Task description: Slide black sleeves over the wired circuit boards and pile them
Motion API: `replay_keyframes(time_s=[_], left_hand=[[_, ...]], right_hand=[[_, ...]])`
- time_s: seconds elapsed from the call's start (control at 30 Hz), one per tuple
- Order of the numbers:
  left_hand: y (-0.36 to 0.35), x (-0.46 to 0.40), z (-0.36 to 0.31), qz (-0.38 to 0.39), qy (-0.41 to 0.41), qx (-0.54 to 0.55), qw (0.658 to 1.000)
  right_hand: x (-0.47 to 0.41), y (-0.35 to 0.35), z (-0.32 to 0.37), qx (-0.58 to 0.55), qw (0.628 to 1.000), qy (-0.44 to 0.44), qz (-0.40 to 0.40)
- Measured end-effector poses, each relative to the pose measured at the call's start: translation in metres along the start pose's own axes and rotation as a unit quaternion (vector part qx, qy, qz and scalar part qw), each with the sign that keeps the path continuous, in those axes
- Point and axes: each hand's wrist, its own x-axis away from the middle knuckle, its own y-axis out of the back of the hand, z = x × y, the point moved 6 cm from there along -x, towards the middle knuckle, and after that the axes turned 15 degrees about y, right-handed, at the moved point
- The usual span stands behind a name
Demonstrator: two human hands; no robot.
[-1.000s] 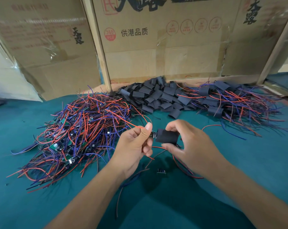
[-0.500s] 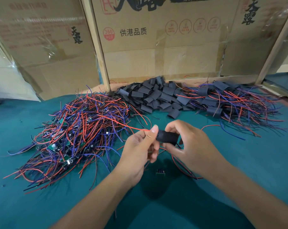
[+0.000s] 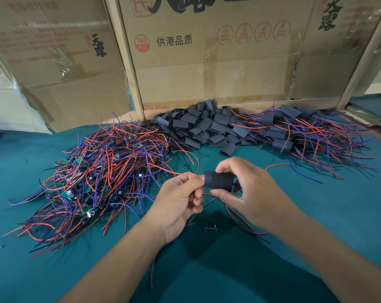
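Circuit boards with red and blue wires [image 3: 93, 182] lie in a big tangled heap on the left of the green table [image 3: 338, 215], with small green boards showing here and there among the strands. Behind that heap a taped cardboard box [image 3: 60, 68] stands against the back, and a pale wooden post [image 3: 128, 68] rises beside it.

Moving toward the middle, the left hand [image 3: 176, 202] is raised above the table with its fingers curled and its thumb and forefinger pinching a thin red wire [image 3: 176, 172] right at the left end of a black sleeve [image 3: 219, 180]. That wire runs off to the left into the tangled heap. The sleeve is held level between the two hands, above the table. No board can be seen at either end of it, so how far one sits inside cannot be told. Below the hands a small dark part [image 3: 210, 227] lies alone on the green cloth.

At the back centre, a pile of loose black sleeves [image 3: 207, 127] rests against a large printed cardboard box [image 3: 207, 62].

The right hand [image 3: 253, 193] grips the black sleeve, thumb beneath and fingers curled over its top and right end. More red wire [image 3: 239, 221] loops down from under this hand onto the table.

Farther right, near the back, lies the heap of sleeved boards [image 3: 305, 136], black sleeves with red and blue wires fanning out toward the right edge. It touches the loose sleeve pile on its left side.
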Motion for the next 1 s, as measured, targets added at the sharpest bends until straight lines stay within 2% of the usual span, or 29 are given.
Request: replay_keyframes(time_s=[0.23, 0.43, 0.67, 0.83, 0.93, 1.0], left_hand=[[-0.006, -0.004, 0.009, 0.065, 0.051, 0.057, 0.995], [-0.006, -0.003, 0.006, 0.071, 0.04, 0.078, 0.994], [-0.007, -0.002, 0.005, 0.081, 0.045, 0.078, 0.993], [-0.008, -0.002, 0.006, 0.09, 0.033, 0.054, 0.994], [-0.009, -0.002, 0.005, 0.107, 0.022, 0.046, 0.993], [-0.011, -0.001, 0.005, 0.123, 0.012, 0.028, 0.992]], right_hand=[[-0.002, 0.003, -0.002, -0.041, 0.999, -0.016, -0.016], [-0.003, 0.004, -0.007, -0.116, 0.992, -0.056, -0.014], [-0.004, 0.005, -0.005, -0.142, 0.988, -0.067, 0.0], [0.002, 0.001, -0.015, -0.288, 0.939, -0.187, 0.035], [0.006, -0.002, -0.016, -0.387, 0.894, -0.225, 0.033], [0.007, 0.003, -0.019, -0.405, 0.882, -0.238, 0.028]])
